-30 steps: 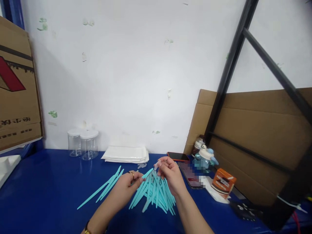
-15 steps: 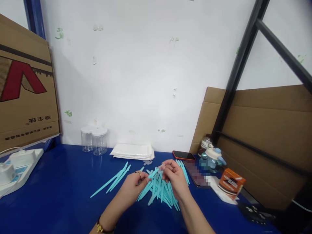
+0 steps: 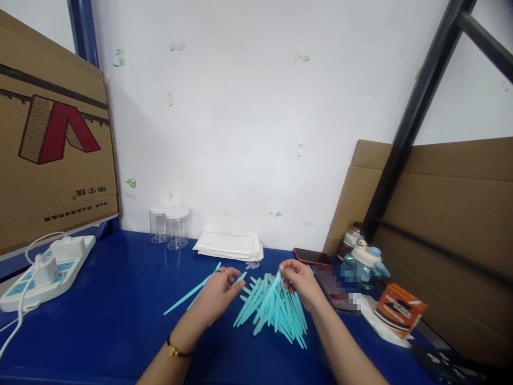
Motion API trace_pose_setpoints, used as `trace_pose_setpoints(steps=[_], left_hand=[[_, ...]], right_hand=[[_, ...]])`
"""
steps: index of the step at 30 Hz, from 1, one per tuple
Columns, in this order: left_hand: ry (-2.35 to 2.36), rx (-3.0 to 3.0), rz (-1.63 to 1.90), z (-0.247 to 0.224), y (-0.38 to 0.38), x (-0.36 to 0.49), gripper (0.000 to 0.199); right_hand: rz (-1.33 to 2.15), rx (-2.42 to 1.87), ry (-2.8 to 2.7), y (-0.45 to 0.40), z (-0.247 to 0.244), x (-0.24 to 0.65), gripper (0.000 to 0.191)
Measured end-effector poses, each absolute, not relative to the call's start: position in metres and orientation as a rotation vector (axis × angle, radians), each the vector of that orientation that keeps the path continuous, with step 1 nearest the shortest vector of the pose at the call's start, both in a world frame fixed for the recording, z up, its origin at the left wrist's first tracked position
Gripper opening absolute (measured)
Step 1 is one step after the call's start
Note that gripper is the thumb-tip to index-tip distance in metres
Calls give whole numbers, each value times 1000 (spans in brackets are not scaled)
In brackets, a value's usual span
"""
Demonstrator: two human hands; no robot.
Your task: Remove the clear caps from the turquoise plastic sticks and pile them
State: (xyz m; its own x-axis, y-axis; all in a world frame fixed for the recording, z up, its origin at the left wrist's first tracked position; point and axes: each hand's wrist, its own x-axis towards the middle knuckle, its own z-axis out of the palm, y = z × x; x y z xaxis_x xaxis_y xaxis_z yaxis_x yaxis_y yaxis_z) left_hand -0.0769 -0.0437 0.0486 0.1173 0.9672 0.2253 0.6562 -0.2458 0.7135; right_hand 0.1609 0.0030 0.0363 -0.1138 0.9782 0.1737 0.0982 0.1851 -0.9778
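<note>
My right hand (image 3: pixel 300 279) pinches the upper end of a slim turquoise plastic stick (image 3: pixel 273 291) above a loose heap of similar sticks (image 3: pixel 282 316). My left hand (image 3: pixel 220 293) is just left of the heap, palm down, thumb and forefinger apart, with no held object visible. It hovers over or rests on a few separate sticks and partly hides them; one long stick (image 3: pixel 186 295) pokes out to its left. Behind the heap lie small translucent pieces (image 3: pixel 253 264).
White flat packets (image 3: pixel 226 246) and two lidded clear jars (image 3: pixel 177 230) stand along the wall. A power strip (image 3: pixel 74 270) is at the left. On the right are a phone (image 3: pixel 312 256), a dark flat device (image 3: pixel 334 291), a teal bottle (image 3: pixel 363 262) and an orange box (image 3: pixel 399 309).
My hands have moved apart; the left drew away from the heap toward the separate sticks. The right now pinches a stick by its end. The camera view has shifted slightly left.
</note>
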Motion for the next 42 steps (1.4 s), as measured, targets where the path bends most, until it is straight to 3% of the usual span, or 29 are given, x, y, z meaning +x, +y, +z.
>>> trace_pose_setpoints(steps=[2,6,12,18,29,36,42], left_hand=[[1820,1978,847,47,-26,-106,35],[2077,1935,593,33,2,-147,34],[2102,1887,497,17,10,-151,20],[2136,1848,531,15,13,-146,19],[2008,1725,789,19,14,-151,18],[1358,1698,1045,23,2,-131,32],[1313,1724,1004,26,-11,-116,32]], right_hand=[[887,-1359,-1645,27,29,172,19],[655,-1467,-1822,59,24,176,9],[438,-1372,-2229,84,32,136,11],[336,-1447,-2456,99,26,104,14],[565,-1368,-2378,96,39,95,17],[1237,-857,-1559,52,55,94,29],[1313,-796,-1450,29,57,102,33]])
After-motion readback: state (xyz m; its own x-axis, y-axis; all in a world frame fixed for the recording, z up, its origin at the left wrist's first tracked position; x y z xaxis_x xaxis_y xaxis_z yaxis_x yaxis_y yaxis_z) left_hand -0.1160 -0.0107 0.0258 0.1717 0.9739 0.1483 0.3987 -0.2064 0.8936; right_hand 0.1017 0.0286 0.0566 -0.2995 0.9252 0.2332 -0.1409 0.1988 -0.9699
